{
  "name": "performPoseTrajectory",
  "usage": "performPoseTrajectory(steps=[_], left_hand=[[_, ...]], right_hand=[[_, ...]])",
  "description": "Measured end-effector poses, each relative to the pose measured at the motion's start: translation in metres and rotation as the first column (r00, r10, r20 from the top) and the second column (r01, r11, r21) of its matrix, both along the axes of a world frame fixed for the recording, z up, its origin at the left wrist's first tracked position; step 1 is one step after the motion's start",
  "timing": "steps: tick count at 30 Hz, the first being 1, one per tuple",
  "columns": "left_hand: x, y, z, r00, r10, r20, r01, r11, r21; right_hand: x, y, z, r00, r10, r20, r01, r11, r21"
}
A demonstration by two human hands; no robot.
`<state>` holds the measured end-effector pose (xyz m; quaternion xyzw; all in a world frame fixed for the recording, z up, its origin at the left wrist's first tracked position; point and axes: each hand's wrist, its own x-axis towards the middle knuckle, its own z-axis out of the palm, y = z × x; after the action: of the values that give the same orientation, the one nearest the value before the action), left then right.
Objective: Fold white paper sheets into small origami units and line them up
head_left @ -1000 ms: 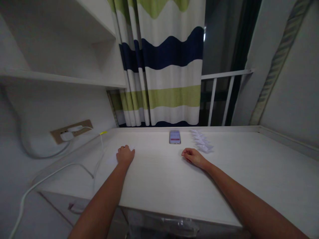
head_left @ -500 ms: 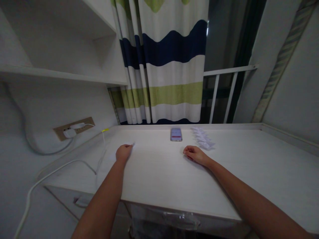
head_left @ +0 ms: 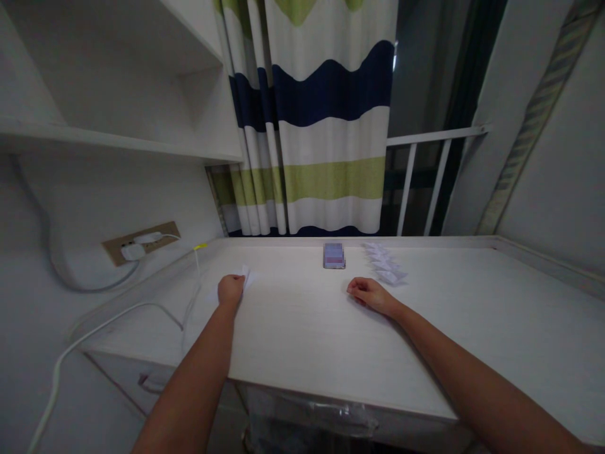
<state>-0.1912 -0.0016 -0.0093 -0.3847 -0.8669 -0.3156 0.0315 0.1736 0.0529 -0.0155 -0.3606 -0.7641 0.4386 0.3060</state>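
My left hand (head_left: 230,289) rests on the white desk (head_left: 302,340), its fingers closed round a small white sheet of paper (head_left: 246,277) whose edge sticks up past the fingertips. My right hand (head_left: 371,294) lies on the desk to the right with fingers curled loosely and nothing visible in it. A phone (head_left: 334,255) with a lit screen lies flat beyond and between the two hands. A row of several small folded white paper pieces (head_left: 384,264) sits just behind my right hand.
A white cable (head_left: 118,318) runs from a wall socket (head_left: 137,244) along the desk's left edge. Shelves (head_left: 118,142) hang on the left wall. A striped curtain (head_left: 321,139) and a white railing (head_left: 425,183) stand behind the desk. A wall closes the right side.
My left hand went from lying flat on the paper to gripping it, and the sheet's edge lifted off the desk. My right hand stayed put. The view shifted slightly.
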Motion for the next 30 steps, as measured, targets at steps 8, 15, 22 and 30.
performPoseTrajectory(steps=[8,15,22,30], left_hand=[[0.001,-0.002,0.001,1.000,-0.003,0.013,0.003,1.000,0.006],[0.004,-0.001,0.000,0.998,-0.063,-0.011,0.062,0.993,-0.099],[0.010,0.002,0.000,0.942,-0.294,-0.164,0.239,0.927,-0.290],[0.018,0.008,-0.004,0.927,-0.338,-0.165,0.295,0.926,-0.237]], right_hand=[[0.000,-0.003,0.003,1.000,0.007,-0.005,-0.007,1.000,-0.019],[0.001,0.003,-0.003,1.000,0.018,-0.009,-0.018,1.000,-0.005],[0.001,0.005,-0.004,1.000,0.010,0.004,-0.010,1.000,0.017],[0.001,0.000,0.000,1.000,0.026,-0.009,-0.026,1.000,0.015]])
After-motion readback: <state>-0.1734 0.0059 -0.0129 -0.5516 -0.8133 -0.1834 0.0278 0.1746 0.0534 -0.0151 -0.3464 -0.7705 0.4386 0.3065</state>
